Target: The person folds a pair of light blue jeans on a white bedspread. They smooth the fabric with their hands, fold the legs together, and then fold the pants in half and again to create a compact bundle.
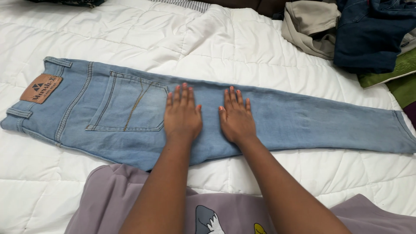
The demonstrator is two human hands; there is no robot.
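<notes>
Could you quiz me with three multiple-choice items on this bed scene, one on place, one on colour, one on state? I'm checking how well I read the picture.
1. Where do both hands rest?
A. on the clothes pile
B. on the thigh part of the jeans
C. on the bare quilt

2. What colour is the patch at the waistband?
A. brown
B. green
C. white

3. How do the jeans lie?
A. rolled up
B. hanging off the bed
C. flat, folded lengthwise

Answers:
1 B: left hand and right hand press palms down on the jeans, beside the back pocket.
2 A: the patch is brown.
3 C: one leg stacked on the other, across the white quilt.
</notes>
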